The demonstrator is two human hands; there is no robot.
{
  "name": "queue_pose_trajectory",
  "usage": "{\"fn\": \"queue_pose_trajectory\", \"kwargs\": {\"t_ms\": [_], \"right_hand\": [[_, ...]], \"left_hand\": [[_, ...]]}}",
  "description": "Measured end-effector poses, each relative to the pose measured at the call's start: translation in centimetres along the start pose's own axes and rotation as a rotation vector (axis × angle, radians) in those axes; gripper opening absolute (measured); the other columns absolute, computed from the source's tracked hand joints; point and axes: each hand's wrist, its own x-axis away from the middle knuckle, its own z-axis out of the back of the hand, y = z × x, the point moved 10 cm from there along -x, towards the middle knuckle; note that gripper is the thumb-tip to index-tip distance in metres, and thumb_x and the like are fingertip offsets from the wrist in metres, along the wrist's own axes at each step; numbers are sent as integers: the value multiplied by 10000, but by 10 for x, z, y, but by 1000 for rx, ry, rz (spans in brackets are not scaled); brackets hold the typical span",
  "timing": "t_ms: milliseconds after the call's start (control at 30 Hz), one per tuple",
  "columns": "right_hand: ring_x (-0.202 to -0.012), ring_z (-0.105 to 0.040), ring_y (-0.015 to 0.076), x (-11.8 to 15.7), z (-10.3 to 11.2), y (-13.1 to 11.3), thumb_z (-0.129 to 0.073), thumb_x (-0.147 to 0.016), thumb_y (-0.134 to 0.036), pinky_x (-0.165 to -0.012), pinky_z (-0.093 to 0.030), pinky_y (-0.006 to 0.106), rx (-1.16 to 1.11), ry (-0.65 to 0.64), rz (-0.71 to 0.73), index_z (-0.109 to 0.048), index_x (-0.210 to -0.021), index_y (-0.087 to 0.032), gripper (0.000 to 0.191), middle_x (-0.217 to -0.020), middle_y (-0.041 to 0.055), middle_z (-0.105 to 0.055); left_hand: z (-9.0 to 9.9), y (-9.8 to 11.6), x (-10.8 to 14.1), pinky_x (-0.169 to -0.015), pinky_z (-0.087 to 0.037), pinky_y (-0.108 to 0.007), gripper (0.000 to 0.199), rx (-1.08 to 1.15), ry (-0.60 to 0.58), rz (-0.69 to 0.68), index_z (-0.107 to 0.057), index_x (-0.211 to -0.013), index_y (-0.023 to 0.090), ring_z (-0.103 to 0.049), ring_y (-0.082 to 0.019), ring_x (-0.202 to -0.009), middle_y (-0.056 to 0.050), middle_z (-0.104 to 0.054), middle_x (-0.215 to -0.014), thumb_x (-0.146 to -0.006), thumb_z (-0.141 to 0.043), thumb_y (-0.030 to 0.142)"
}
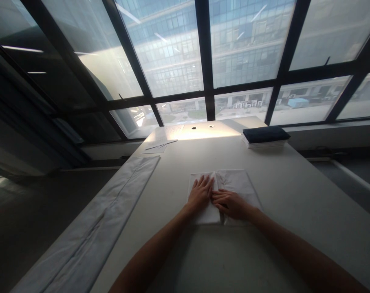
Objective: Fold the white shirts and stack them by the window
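A white cloth (238, 183), folded into a small rectangle with a gap or crease running down its middle, lies flat on the white table (179, 162). My left hand (201, 191) rests on the cloth's left half, palm down with its fingers spread. From the right, my right hand (230, 203) lies across the middle crease, its fingers stretched out and its fingertips close against my left hand. Neither hand is gripping anything. The part of the cloth beneath both hands is hidden.
Along the table's left edge runs a long strip of folded white fabric (90, 236). A dark folded cloth (266, 134) tops a white stack (266, 144) at the far right. Papers (156, 148) with thin dark sticks lie at the far left. Large windows (172, 53) stand behind.
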Motion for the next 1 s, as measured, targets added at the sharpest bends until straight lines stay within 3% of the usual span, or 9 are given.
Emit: {"fn": "queue_pose_trajectory", "kwargs": {"t_ms": [100,200,300,367,500,700,867,1000], "right_hand": [[-1242,-631,209,2,-3,0,-454,-1031,-316,-1147,-413,403,-103,-14,13,-773,-1106,-263,331,-1255,33,-731],[-1229,-639,208,2,4,8,-460,-1015,-288,-1143,-420,406,-113,109,-11,-756,-1170,-246,336,-1235,52,-739],[-1326,-563,236,6,20,32,-420,-1001,-245,-1195,-339,472,45,338,-179,-691,-1301,-211,406,-1349,92,-674],[-1424,-455,259,11,23,53,-376,-1001,-239,-1219,-272,514,162,395,-358,-611,-1403,-168,472,-1465,125,-578],[-1517,-290,273,14,6,79,-341,-1002,-258,-1233,-200,527,275,233,-546,-421,-1546,-109,570,-1606,143,-389],[-1543,-214,272,10,-8,78,-321,-1019,-299,-1227,-137,580,332,82,-510,-371,-1575,-152,577,-1638,128,-325],[-1533,-244,275,9,-8,74,-311,-1030,-306,-1226,-135,578,337,55,-493,-386,-1566,-138,566,-1628,131,-343],[-1533,-244,279,8,-8,76,-324,-1030,-318,-1222,-134,589,329,46,-505,-364,-1577,-149,574,-1631,135,-334]], "left_hand": [[0,1,32,-1232,-224,-520,530,1,-10,-14,-328,-1598,291,-190,-290,-1552,-57,-252,-1678,-1081,-297,405],[3,2,55,-1240,-206,-520,559,6,-18,-15,-288,-1610,309,-148,-299,-1560,-45,-220,-1688,-1072,-324,456],[6,4,62,-1239,-196,-541,568,16,-30,-5,-281,-1609,344,-117,-328,-1562,-23,-204,-1693,-1061,-343,480],[6,5,59,-1229,-185,-584,583,24,-49,22,-301,-1602,353,-91,-375,-1557,-24,-192,-1696,-1045,-369,511],[-2,12,37,-1185,-197,-672,615,55,-117,62,-321,-1601,301,-113,-433,-1541,-76,-228,-1685,-1032,-377,529],[-8,29,-12,-1200,-176,-644,573,42,-39,30,-275,-1614,198,-175,-335,-1550,-117,-267,-1666,-1061,-279,349],[-14,24,-23,-1209,-183,-611,634,18,-17,68,-193,-1627,112,-176,-328,-1551,-185,-218,-1669,-1051,-302,355],[-10,26,-28,-1161,-245,-652,643,26,-13,58,-169,-1641,215,-229,-385,-1525,-164,-160,-1689,-1046,-337,391]]}}
